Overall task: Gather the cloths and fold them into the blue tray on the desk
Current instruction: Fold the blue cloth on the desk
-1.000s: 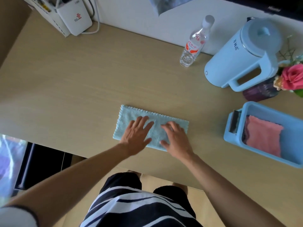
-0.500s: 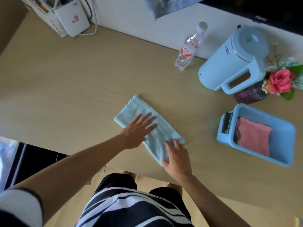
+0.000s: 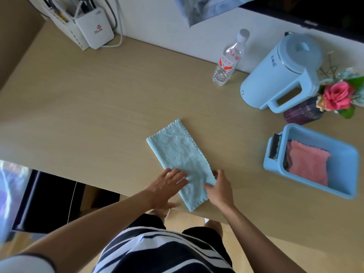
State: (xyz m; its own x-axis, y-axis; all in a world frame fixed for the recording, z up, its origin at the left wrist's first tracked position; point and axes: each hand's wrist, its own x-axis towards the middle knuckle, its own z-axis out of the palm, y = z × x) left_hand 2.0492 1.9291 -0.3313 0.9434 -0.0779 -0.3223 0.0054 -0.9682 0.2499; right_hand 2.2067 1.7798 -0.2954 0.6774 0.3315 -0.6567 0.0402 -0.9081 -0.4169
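Note:
A light blue cloth (image 3: pixel 178 152), folded into a long strip, lies on the desk (image 3: pixel 88 107) and runs from the middle toward the near edge. My left hand (image 3: pixel 166 186) rests flat on its near left part, fingers spread. My right hand (image 3: pixel 219 187) touches the cloth's near right edge with its fingers curled at the hem. The blue tray (image 3: pixel 342 166) stands at the right, apart from both hands, and a folded pink cloth (image 3: pixel 307 164) lies inside it.
A light blue kettle (image 3: pixel 279 75) and a clear water bottle (image 3: pixel 228 62) stand at the back. A purple vase with flowers (image 3: pixel 334 97) sits behind the tray. A white router (image 3: pixel 93 28) stands at the back left. The desk's near edge runs just below my hands.
The blue cloth has turned from lying crosswise to pointing toward me. Both hands have slid down to its near end.

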